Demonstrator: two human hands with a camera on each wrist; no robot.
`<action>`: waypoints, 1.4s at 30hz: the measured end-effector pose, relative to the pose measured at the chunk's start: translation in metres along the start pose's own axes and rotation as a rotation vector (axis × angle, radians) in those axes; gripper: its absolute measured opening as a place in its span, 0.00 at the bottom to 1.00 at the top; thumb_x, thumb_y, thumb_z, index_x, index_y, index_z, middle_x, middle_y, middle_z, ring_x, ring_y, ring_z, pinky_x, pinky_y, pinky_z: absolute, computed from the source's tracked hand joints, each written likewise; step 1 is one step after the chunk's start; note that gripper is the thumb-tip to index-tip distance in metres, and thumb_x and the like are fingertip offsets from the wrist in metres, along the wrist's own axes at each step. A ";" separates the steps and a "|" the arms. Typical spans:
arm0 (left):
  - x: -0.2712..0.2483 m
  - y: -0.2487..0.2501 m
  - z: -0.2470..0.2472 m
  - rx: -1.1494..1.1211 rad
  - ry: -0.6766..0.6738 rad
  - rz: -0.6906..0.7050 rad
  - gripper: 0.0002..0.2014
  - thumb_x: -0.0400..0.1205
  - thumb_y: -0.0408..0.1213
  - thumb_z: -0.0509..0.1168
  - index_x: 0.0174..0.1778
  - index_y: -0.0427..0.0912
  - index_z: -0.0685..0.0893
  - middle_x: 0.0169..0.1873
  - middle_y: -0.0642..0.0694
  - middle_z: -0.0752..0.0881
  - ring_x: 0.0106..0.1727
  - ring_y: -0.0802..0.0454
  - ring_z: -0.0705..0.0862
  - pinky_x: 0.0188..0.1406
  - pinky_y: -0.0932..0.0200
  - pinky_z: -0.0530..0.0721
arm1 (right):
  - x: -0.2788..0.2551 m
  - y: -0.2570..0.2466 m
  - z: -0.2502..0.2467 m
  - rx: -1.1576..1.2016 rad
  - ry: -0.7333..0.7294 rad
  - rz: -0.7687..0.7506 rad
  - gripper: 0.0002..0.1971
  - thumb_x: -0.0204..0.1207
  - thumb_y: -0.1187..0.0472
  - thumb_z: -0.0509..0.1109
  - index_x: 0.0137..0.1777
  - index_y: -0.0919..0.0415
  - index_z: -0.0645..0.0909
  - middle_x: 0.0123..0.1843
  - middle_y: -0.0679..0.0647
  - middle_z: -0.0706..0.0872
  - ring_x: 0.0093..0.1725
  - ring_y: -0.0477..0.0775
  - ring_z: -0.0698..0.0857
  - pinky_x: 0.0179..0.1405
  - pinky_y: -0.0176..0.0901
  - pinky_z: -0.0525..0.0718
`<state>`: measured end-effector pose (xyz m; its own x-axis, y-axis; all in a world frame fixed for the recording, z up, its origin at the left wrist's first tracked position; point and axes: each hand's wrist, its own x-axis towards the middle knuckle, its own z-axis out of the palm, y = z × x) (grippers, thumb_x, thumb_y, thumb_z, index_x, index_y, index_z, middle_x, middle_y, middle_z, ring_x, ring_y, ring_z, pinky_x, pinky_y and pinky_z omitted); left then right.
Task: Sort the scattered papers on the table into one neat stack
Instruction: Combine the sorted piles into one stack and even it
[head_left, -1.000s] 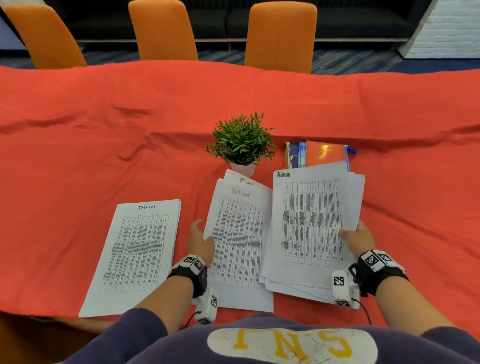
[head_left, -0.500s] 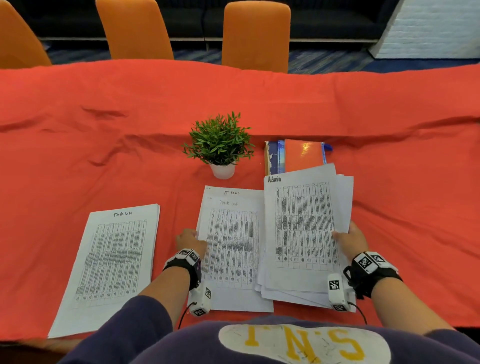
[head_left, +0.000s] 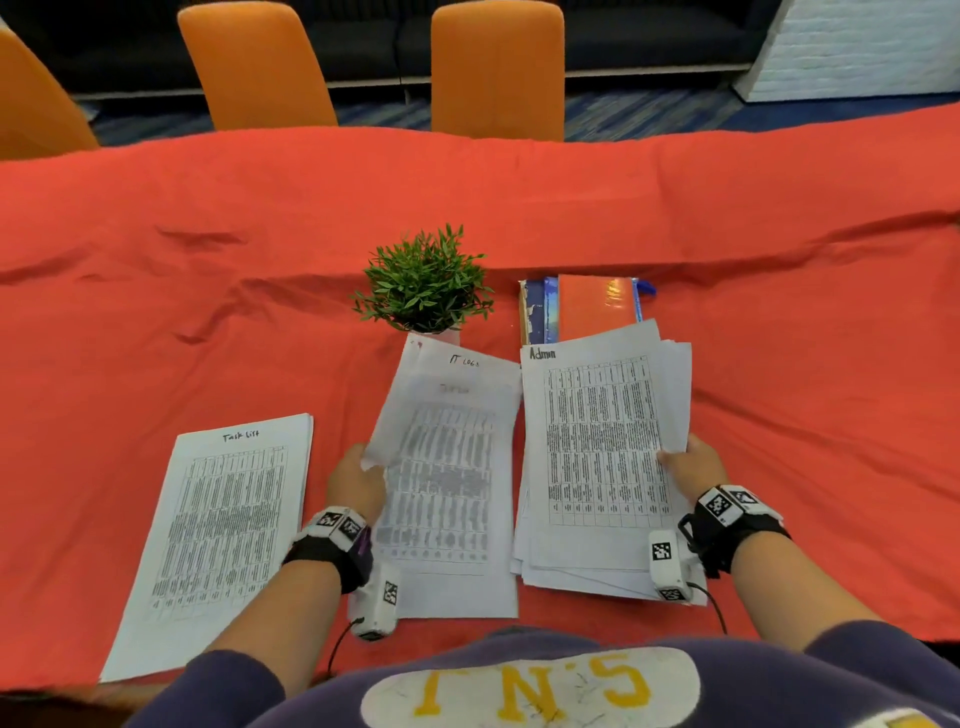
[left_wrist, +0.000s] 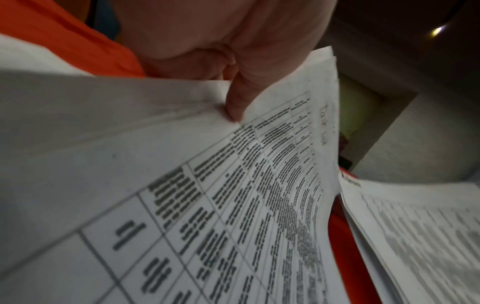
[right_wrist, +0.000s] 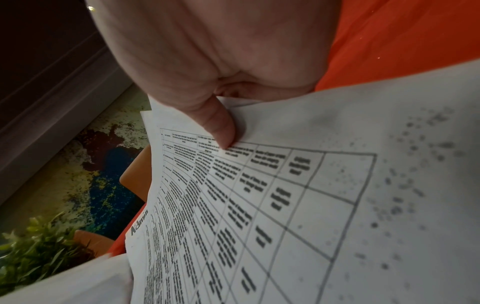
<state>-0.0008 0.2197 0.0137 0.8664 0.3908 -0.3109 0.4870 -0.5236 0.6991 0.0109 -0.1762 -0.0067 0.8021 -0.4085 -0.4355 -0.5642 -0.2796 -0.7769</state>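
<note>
Three lots of printed sheets lie near the front edge of the red-clothed table (head_left: 156, 312). The left stack headed "Task list" (head_left: 223, 525) lies flat and untouched. My left hand (head_left: 358, 473) pinches the left edge of the middle sheet (head_left: 447, 467), which is lifted and blurred; the thumb (left_wrist: 239, 100) presses on its top. An "IT logs" sheet (head_left: 462, 361) shows beneath it. My right hand (head_left: 691, 465) grips the right edge of the fanned "Admin" bundle (head_left: 597, 441), thumb (right_wrist: 221, 127) on the top page (right_wrist: 259, 205).
A small potted plant (head_left: 423, 286) stands just behind the middle papers. An orange folder on blue books (head_left: 587, 309) lies behind the Admin bundle. Orange chairs (head_left: 496, 67) line the far side of the table.
My left hand has gone from resting beside the middle papers to pinching the top sheet and lifting its left edge. The right hand keeps its hold on the Admin bundle.
</note>
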 end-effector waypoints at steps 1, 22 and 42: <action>-0.001 0.005 -0.012 -0.004 0.042 0.016 0.19 0.84 0.28 0.58 0.72 0.34 0.74 0.65 0.33 0.82 0.64 0.37 0.80 0.56 0.54 0.74 | 0.003 -0.001 -0.003 0.007 0.012 0.002 0.19 0.78 0.73 0.63 0.70 0.70 0.76 0.66 0.67 0.83 0.56 0.59 0.80 0.55 0.43 0.74; -0.018 0.042 0.042 -0.336 -0.236 -0.150 0.16 0.83 0.31 0.61 0.67 0.36 0.75 0.56 0.42 0.81 0.59 0.42 0.81 0.60 0.50 0.77 | -0.035 -0.041 0.055 0.409 -0.367 0.070 0.15 0.79 0.72 0.58 0.61 0.66 0.81 0.42 0.56 0.91 0.35 0.48 0.90 0.40 0.44 0.86; -0.043 0.082 -0.001 -0.570 -0.006 0.382 0.18 0.82 0.21 0.57 0.54 0.54 0.73 0.48 0.54 0.84 0.43 0.75 0.84 0.45 0.73 0.81 | -0.066 -0.110 0.050 0.387 -0.384 -0.504 0.17 0.71 0.75 0.73 0.55 0.55 0.83 0.49 0.41 0.91 0.49 0.36 0.88 0.49 0.31 0.83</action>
<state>0.0022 0.1605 0.0846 0.9672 0.2529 0.0220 0.0148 -0.1426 0.9897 0.0299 -0.0755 0.0848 0.9975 0.0409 -0.0569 -0.0570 0.0023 -0.9984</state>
